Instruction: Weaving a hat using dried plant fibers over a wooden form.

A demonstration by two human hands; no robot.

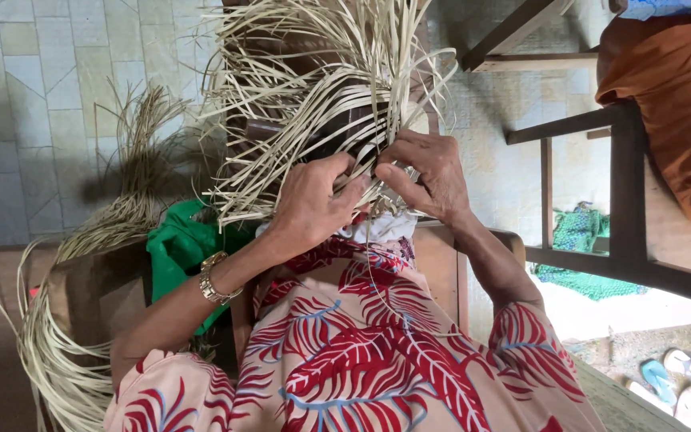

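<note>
Centre of the frame: both hands work a mass of pale straw strips [321, 88] that fans out toward the upper centre. The left hand [313, 204], a gold watch [216, 280] on its wrist, is curled closed with its fingertips pinching strips at the lower edge of the weave. The right hand [429, 172], just beside it and nearly touching, pinches neighbouring strips between thumb and fingers. At lower left, a loose straw bundle [49, 352] curves beside green cloth [177, 248]. A wooden chair frame [625, 192] stands at right, orange cloth [673, 88] above it.
</note>
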